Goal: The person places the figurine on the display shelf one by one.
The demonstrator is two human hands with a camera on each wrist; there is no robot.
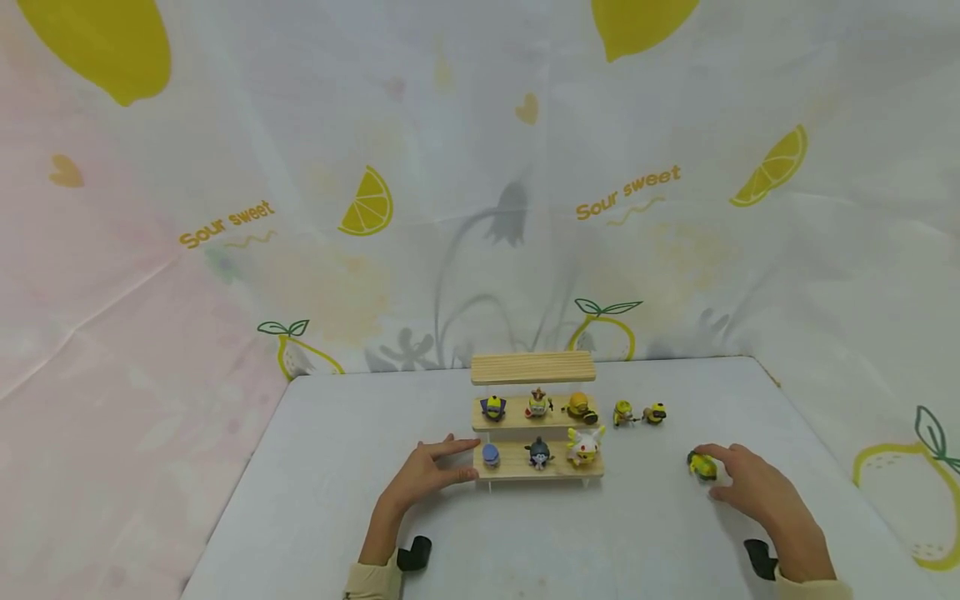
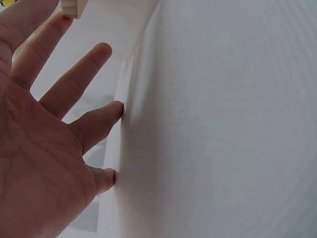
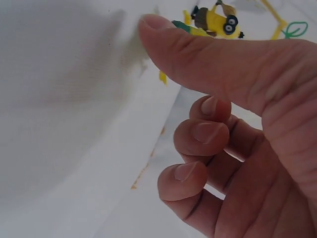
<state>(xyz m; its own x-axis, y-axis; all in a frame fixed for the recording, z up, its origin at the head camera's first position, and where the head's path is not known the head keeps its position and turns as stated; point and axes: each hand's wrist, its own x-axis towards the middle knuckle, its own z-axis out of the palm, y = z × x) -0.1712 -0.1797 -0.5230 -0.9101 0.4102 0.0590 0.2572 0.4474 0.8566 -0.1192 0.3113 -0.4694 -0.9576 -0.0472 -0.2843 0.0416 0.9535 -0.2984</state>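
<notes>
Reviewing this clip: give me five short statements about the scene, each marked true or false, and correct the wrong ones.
1. The left grip touches the shelf. True.
2. The blue figure is in the middle of the lower board. False: the blue figure is at that board's left end in the head view.
3. The dark figure is between two others on the lower board. True.
4. Every figure is on the shelf. False: three are on the table, including the near figure by the right grip.
5. The middle board holds three figures. True.
</notes>
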